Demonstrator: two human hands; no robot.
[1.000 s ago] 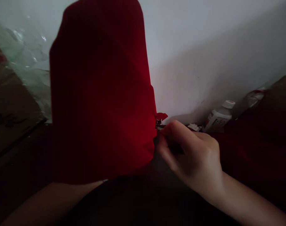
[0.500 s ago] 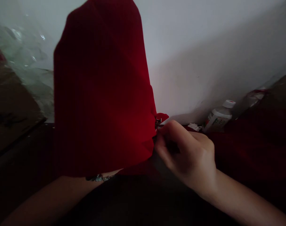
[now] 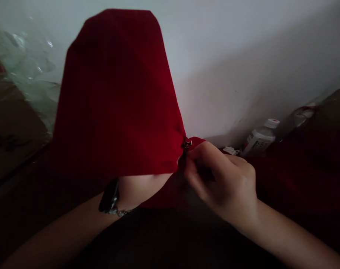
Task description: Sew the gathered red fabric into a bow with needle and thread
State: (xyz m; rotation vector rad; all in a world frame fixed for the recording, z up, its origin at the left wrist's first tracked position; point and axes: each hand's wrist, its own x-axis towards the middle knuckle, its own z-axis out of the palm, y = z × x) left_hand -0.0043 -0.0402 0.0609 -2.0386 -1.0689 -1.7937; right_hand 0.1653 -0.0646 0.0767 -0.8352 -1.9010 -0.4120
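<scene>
A broad piece of red fabric (image 3: 116, 93) stands up in front of me, its top corners rounded. Behind its lower edge is my left hand (image 3: 149, 188); only the hand's back and wrist show, with a dark watch and a beaded bracelet (image 3: 118, 213), and its fingers are hidden. At the fabric's right edge, where the cloth is gathered, sits a small shiny metal fitting (image 3: 188, 144) whose kind I cannot make out. My right hand (image 3: 225, 183) is closed in a pinch against this fitting, thumb and forefinger together. A small red flap shows just behind those fingers.
A pale wall (image 3: 228, 67) rises behind. To the right a white-capped plastic bottle (image 3: 259, 140) leans beside crumpled white paper (image 3: 230, 150). Clear plastic wrap (image 3: 32, 67) and a cardboard box (image 3: 13, 127) are at the left. Dark red cloth (image 3: 304, 179) spreads at the right.
The upright red fabric has tipped, its top and lower edge shifting, so more of my left hand and the watch now shows. My right hand has stayed almost in place.
</scene>
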